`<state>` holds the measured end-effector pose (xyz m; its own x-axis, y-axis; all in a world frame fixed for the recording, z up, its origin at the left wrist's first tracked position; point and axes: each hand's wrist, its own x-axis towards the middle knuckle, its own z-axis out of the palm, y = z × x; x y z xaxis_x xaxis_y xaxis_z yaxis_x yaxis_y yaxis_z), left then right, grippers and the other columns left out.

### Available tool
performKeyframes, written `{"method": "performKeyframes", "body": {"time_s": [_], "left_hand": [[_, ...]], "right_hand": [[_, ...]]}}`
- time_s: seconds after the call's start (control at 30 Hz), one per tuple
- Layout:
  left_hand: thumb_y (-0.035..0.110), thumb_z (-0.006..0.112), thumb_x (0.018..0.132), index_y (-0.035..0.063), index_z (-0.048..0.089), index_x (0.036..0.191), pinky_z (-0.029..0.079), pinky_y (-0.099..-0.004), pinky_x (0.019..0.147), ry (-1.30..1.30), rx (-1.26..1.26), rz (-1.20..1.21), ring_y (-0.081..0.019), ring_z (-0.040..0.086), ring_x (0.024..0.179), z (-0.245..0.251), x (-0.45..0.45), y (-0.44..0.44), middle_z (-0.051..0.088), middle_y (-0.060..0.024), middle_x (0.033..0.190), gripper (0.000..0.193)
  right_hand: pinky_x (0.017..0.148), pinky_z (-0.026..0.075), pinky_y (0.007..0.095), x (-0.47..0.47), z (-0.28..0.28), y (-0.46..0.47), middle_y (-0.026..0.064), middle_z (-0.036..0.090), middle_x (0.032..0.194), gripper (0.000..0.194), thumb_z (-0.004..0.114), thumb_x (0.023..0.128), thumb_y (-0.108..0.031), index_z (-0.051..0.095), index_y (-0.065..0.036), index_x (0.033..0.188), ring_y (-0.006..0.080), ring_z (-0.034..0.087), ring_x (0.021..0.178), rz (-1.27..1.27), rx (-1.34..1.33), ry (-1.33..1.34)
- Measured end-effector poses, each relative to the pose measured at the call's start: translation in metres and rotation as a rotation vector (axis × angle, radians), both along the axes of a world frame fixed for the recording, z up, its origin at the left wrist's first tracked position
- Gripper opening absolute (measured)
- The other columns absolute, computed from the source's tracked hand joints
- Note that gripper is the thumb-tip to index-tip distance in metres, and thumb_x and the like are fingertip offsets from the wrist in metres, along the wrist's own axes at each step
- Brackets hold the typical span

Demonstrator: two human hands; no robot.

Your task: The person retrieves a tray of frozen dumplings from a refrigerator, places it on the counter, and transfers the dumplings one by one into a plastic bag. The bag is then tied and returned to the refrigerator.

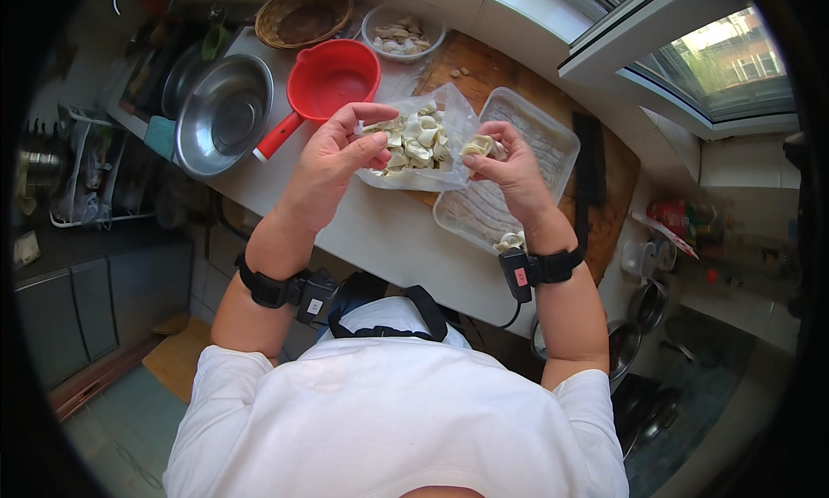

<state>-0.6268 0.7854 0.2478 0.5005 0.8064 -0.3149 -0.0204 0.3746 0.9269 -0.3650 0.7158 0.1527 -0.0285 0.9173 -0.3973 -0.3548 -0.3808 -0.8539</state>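
Folded dumplings (418, 135) fill a clear plastic bag (414, 179) lying on the counter before me, its mouth spread wide. My left hand (353, 135) is at the bag's left side, fingers and thumb apart; whether it touches the plastic I cannot tell. Pinched in my right hand (502, 155) is a dumpling (478, 146), just beyond the bag's right edge and above a floured translucent plastic tray (531, 129). Part of that hand's contents is hidden by the fingers. More dumplings (510, 241) lie at the tray's near end, beside my right forearm.
A red plastic ladle (333, 77) and a steel basin (223, 116) stand at left. Behind are a wicker basket (304, 12) and a plastic bowl (405, 54) holding pale pieces. A wooden board (612, 194) lies under the tray, with a dark cleaver-like object (589, 155) on it.
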Motion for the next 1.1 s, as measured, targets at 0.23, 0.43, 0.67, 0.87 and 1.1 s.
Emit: {"method": "performKeyframes", "body": {"time_s": [0.23,0.43,0.67,0.87,1.1], "left_hand": [[0.018,0.058,0.098,0.0021,0.056,0.131,0.048,-0.0241,0.087,-0.03,-0.033,0.029,-0.0054,0.059,0.09,0.006,0.001,-0.004,0.062,-0.0014,0.097,0.037],[0.019,0.057,0.098,-0.0003,0.055,0.131,0.048,-0.0253,0.088,0.001,0.025,-0.008,-0.0065,0.06,0.09,0.002,-0.001,0.006,0.063,-0.003,0.1,0.038],[0.018,0.056,0.099,-0.0007,0.055,0.131,0.047,-0.0245,0.086,-0.012,0.019,-0.026,-0.0069,0.06,0.088,-0.014,0.009,0.007,0.064,-0.0031,0.095,0.038],[0.019,0.056,0.099,-0.0002,0.055,0.131,0.047,-0.0239,0.086,0.025,0.039,-0.029,-0.0068,0.06,0.088,-0.012,0.018,0.007,0.065,-0.0038,0.098,0.037],[0.021,0.061,0.097,0.0043,0.06,0.129,0.047,-0.0231,0.084,0.018,0.023,0.014,-0.0048,0.06,0.087,-0.008,0.026,-0.001,0.064,0.001,0.091,0.036]], "right_hand": [[0.084,0.057,0.0338,-0.076,0.007,0.04,0.0145,0.055,0.127,0.05,0.078,0.083,-0.013,0.057,-0.008,0.127,0.0217,0.061,0.108,0.169,0.157,-0.459],[0.093,0.053,0.0382,0.018,0.022,0.016,0.0103,0.057,0.13,0.048,0.075,0.085,-0.015,0.058,-0.009,0.129,0.0253,0.06,0.117,0.233,0.232,-0.686],[0.096,0.05,0.0397,0.079,-0.007,-0.096,0.0103,0.059,0.125,0.05,0.071,0.072,0.0,0.064,-0.014,0.12,0.0312,0.058,0.115,0.773,0.175,-1.222],[0.093,0.051,0.0407,0.075,-0.03,-0.115,0.0087,0.059,0.116,0.047,0.07,0.069,0.003,0.068,-0.016,0.112,0.031,0.057,0.113,0.774,0.254,-1.16],[0.089,0.051,0.0384,0.085,-0.041,-0.105,0.0098,0.058,0.114,0.038,0.072,0.074,-0.002,0.067,-0.011,0.11,0.0317,0.06,0.107,0.663,-0.014,-0.988]]}}
